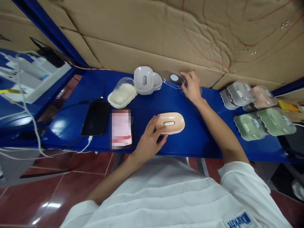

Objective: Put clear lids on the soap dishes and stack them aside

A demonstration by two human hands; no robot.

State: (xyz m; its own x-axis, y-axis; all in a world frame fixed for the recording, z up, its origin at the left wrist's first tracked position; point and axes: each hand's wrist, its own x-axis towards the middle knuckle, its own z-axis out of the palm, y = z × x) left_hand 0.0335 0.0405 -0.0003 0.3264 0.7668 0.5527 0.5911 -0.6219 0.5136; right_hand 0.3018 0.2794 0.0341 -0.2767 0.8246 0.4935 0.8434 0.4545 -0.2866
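My left hand (149, 136) grips the left end of a glossy peach oval dish (175, 118), which has a pale slot in its middle and sits on the blue table. At the back of the table my right hand (192, 85) has its fingers curled on the right end of a clear plastic lid (169, 83) with a round white sticker. Another clear piece lies partly hidden under that hand. To the lid's left stand a grey-white container (140, 87) and a cream dish (122, 98) with a clear cover leaning on it.
A phone with a blurred screen (121, 126) and a dark phone on a charging cable (95, 118) lie left. Several clear-covered boxes, among them a green one (250, 126) and a grey one (241, 93), stand right. Cardboard (142, 38) walls the back; white cables hang at the left.
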